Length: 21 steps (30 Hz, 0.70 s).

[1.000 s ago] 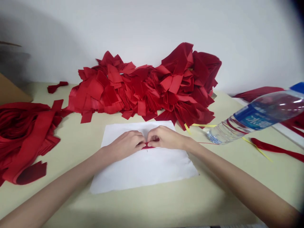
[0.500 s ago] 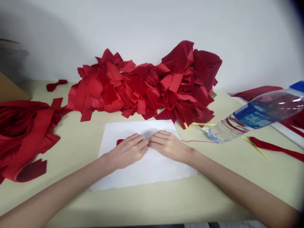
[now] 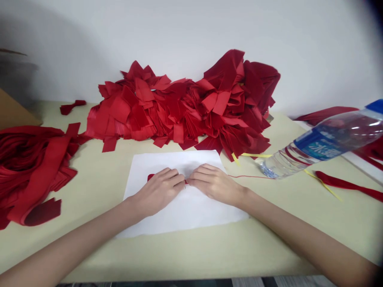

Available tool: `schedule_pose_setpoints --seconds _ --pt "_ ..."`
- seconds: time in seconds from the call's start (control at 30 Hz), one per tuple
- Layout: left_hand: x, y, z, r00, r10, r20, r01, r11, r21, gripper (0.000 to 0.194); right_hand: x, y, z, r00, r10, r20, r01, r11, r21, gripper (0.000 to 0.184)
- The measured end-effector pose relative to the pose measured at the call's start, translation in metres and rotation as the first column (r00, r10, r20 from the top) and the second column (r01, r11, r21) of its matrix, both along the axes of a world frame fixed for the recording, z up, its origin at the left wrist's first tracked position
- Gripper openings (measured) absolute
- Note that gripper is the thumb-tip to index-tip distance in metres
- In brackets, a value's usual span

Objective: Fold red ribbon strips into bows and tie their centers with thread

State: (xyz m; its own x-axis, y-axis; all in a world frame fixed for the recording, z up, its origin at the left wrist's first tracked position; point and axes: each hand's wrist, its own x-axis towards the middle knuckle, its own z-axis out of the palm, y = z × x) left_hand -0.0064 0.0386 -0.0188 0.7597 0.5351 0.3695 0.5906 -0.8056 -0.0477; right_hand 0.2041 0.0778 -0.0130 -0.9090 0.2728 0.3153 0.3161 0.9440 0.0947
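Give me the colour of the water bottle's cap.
Blue: the cap shows best in the head view.

The red fabric piece (image 3: 151, 177) is mostly hidden under the left hand (image 3: 157, 191) and the right hand (image 3: 214, 184). The plastic water bottle (image 3: 332, 137) is cut off by the right edge, its label (image 3: 318, 145) too blurred to be read, and a cardboard piece (image 3: 14, 113) is cut off by the left edge.

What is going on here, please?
A person has both bare hands on a small red fabric piece lying on a white paper sheet. The left hand and right hand meet over it. Behind the sheet, on a cream table, lies a large heap of red fabric pieces. Another red heap lies to the left, and a plastic water bottle shows to the right.
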Motion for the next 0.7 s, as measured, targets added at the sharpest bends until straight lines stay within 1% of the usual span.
schedule_pose_setpoints --seconds 0.1,0.17,0.27,0.33,0.4,0.47,0.6,0.7 --pt "0.005 0.003 0.004 0.997 0.068 0.022 -0.066 0.994 -0.090 0.026 -0.003 0.003 0.004 1.000 -0.009 0.029 0.009 1.000 0.012 0.024" --pt "0.007 0.005 0.006 0.996 0.090 0.014 -0.087 0.987 -0.136 0.028 -0.006 0.003 0.004 0.999 -0.011 0.045 0.009 0.999 0.044 0.025" --pt "0.008 0.008 0.010 0.996 0.088 -0.024 -0.091 0.983 -0.162 0.030 -0.010 0.002 0.000 0.999 -0.034 0.039 0.029 0.992 0.119 0.028" --pt "0.008 0.008 0.012 0.994 0.099 -0.039 -0.105 0.979 -0.174 0.030 -0.012 0.002 -0.004 0.998 -0.055 0.017 0.052 0.989 0.139 0.029" --pt "0.009 0.008 0.014 0.992 0.124 -0.031 -0.128 0.973 -0.192 0.028 -0.013 0.002 -0.006 0.997 -0.080 -0.008 0.080 0.993 0.086 0.028" --pt "0.009 0.008 0.013 0.989 0.145 -0.016 -0.146 0.971 -0.190 0.026 -0.013 0.003 -0.004 0.993 -0.115 -0.027 0.114 0.993 -0.014 0.026" --pt "0.012 0.010 0.005 0.984 0.163 -0.069 -0.169 0.982 -0.083 0.023 -0.011 0.005 0.009 0.991 -0.135 0.012 0.134 0.966 -0.220 0.023" --pt "0.014 0.012 0.001 0.980 0.169 -0.102 -0.175 0.983 -0.048 0.020 -0.010 0.005 0.016 0.989 -0.138 0.052 0.148 0.946 -0.290 0.022"
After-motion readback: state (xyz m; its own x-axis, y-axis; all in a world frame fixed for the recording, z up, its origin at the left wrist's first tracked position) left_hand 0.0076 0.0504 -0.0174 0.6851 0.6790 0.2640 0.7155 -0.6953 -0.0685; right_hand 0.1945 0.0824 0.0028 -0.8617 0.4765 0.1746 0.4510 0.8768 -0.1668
